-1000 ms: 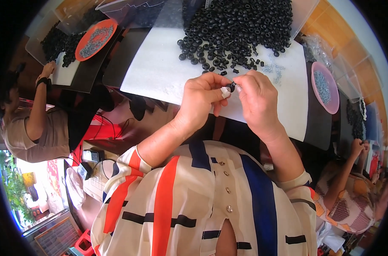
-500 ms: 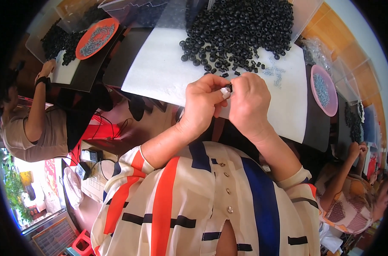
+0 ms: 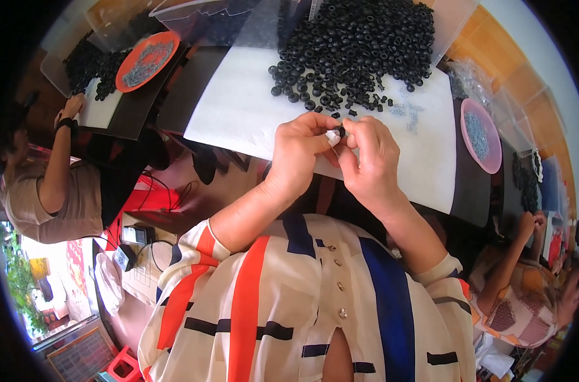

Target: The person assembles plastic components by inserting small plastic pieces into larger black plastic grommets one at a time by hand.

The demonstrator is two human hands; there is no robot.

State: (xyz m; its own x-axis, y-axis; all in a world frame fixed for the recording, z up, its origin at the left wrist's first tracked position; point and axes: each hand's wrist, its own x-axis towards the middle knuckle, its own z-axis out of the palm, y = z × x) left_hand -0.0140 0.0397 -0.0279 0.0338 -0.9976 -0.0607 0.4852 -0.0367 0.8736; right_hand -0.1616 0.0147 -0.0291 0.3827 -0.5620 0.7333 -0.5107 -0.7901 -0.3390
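Note:
Both my hands meet over the near side of a white mat (image 3: 235, 102). Between the fingertips is a small black part (image 3: 339, 131), mostly covered by them. My left hand (image 3: 297, 148) pinches it, and a white wrap (image 3: 332, 137) covers the thumb tip. My right hand (image 3: 373, 159) has its finger and thumb closed at the part's right side; whether it grips anything more is hidden. Just beyond the hands spreads a big heap of small black round parts (image 3: 359, 48). Small clear or silvery pieces (image 3: 406, 113) lie on the mat to the right of the heap.
A pink bowl (image 3: 462, 137) of small bluish pieces stands right of the mat. At far left an orange bowl (image 3: 125, 77) of silvery pieces sits near a co-worker (image 3: 60, 191). Another person (image 3: 512, 286) works at right. Clear plastic bins (image 3: 200, 19) line the back.
My right hand has turned and its fingers have opened out somewhat, showing more of the black part. My left hand keeps its pinch almost in place.

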